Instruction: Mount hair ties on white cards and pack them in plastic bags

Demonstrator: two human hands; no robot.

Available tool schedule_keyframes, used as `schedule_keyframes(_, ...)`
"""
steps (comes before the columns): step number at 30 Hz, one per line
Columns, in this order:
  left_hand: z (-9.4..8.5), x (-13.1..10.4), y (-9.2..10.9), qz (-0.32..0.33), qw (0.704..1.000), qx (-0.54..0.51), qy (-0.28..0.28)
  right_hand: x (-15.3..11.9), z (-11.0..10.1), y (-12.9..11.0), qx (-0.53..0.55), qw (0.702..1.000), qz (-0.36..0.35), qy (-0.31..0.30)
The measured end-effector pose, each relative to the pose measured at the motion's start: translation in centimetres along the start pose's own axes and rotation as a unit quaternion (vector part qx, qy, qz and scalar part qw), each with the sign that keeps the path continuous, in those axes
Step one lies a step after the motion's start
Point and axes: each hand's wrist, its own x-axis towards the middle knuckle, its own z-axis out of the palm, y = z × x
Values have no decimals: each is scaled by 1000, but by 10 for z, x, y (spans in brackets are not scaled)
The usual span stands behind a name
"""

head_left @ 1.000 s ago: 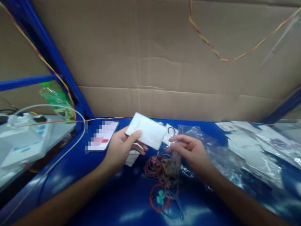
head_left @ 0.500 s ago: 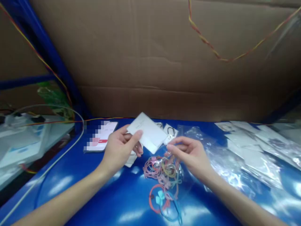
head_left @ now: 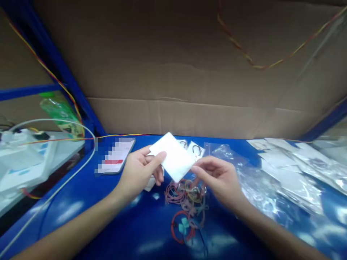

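Observation:
A blank white card [head_left: 173, 157] is pinched between the thumb and fingers of my left hand [head_left: 142, 168], tilted so that one corner points toward me. By the card's right corner, the thumb and forefinger of my right hand [head_left: 218, 177] are pressed together; what is between them is too small to make out. Below the card lies a tangle of coloured elastic hair ties [head_left: 187, 195], mostly pink and yellowish. Closer to me are a red hair tie [head_left: 175, 236] and a light blue bow [head_left: 183, 225]. Behind the card, a small white card with a dark hair tie [head_left: 195, 150] lies on the table.
A phone [head_left: 116, 155] lies at the left on the blue table [head_left: 108, 231]. Clear plastic bags [head_left: 255, 180] and a pile of white cards in bags [head_left: 290, 177] cover the right side. A cardboard wall [head_left: 173, 79] stands behind; a white cable [head_left: 67, 187] runs along the left.
The white card has shifted slightly to the right and down, its corner closer to my right fingertips. Both hands keep nearly the same place. The picture has become darker.

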Motion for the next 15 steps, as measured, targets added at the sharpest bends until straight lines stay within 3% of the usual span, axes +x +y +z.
schedule_keyframes(15, 1, -2, -1, -4, 1000, 10, -1, -5, -1, 0, -21, 996, -40, 79)
